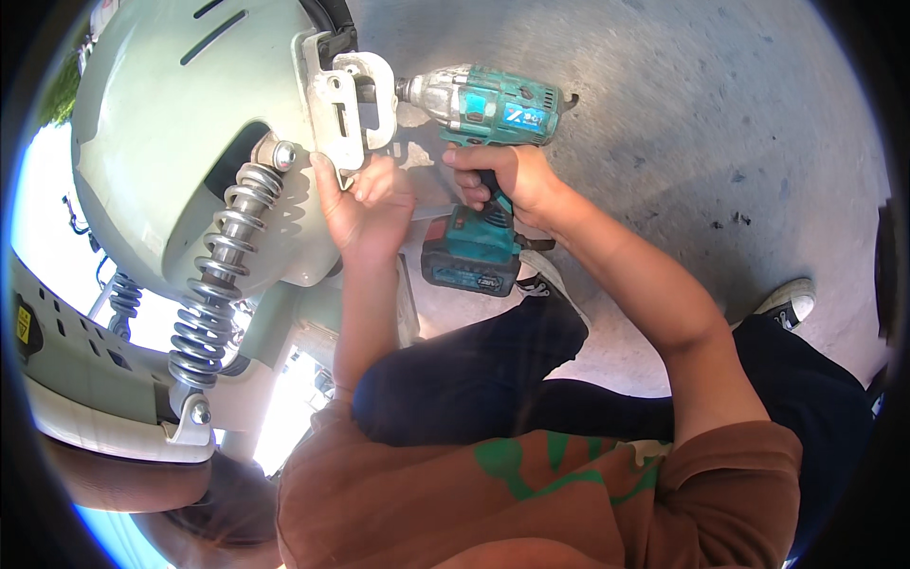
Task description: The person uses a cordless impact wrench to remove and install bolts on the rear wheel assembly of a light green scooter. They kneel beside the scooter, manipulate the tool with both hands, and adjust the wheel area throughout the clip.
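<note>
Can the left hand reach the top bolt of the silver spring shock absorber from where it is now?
Probably yes. The left hand rests on the white bracket, close beside the top bolt of the shock absorber, and nothing lies between them.

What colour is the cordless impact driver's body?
Teal cordless impact driver, scuffed, with black battery base; head view shows it best.

The single head view looked steeply down from the person's own head, close over the work. Its fisheye bent straight edges toward the dark rim. The pale green vehicle body [161, 142] filled the upper left, the concrete floor [720, 114] the upper right, forearms entering from below.
</note>
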A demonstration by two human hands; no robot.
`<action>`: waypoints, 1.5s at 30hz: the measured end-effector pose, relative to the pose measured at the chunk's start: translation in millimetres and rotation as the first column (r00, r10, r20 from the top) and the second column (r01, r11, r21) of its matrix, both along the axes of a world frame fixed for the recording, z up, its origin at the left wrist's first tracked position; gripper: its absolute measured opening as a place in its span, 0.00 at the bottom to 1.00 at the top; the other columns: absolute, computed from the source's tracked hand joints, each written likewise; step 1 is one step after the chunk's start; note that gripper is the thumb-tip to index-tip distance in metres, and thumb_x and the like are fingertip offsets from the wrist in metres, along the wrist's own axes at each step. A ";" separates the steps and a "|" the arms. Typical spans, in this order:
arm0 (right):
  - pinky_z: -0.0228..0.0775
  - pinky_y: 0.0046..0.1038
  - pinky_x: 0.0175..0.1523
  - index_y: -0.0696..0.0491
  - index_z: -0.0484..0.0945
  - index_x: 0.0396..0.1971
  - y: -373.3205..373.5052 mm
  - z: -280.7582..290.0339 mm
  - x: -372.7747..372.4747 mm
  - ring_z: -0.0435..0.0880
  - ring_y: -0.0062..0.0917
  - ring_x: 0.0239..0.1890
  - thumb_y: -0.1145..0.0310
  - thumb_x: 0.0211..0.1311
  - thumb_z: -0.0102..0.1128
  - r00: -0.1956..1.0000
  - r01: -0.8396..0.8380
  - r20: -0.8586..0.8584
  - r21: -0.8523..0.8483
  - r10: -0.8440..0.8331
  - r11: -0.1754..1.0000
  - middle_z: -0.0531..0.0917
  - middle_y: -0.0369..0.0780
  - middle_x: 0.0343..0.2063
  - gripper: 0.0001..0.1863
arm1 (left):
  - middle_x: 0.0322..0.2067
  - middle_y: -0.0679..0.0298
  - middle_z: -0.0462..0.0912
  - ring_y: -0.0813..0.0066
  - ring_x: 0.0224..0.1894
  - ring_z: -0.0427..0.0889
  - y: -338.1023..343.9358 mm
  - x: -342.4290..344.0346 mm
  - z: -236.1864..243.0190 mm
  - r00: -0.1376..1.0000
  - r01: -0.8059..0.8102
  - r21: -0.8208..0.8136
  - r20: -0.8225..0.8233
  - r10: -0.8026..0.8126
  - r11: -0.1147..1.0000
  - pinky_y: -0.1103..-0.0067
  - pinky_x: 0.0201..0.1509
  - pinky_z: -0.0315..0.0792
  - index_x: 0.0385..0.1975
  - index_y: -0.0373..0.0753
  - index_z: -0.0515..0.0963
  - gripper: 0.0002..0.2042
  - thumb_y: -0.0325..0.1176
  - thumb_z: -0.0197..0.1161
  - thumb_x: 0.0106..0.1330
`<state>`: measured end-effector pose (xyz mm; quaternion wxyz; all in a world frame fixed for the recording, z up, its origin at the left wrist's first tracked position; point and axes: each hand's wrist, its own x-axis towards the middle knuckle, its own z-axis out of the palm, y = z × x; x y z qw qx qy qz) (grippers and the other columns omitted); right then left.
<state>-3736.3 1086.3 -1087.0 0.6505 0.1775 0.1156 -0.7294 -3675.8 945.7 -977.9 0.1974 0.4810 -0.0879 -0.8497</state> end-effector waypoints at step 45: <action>0.57 0.20 0.24 0.57 0.80 0.45 38.9 -37.2 -27.2 0.65 0.15 0.18 0.67 0.59 0.62 0.998 -0.054 0.014 -0.114 0.056 0.992 0.68 0.30 0.16 0.15 | 0.19 0.76 0.64 0.85 0.19 0.58 -0.1 0.2 -5.6 0.995 0.103 -0.102 0.009 -0.102 0.990 0.86 0.24 0.54 0.28 0.41 0.74 0.16 0.46 0.71 0.57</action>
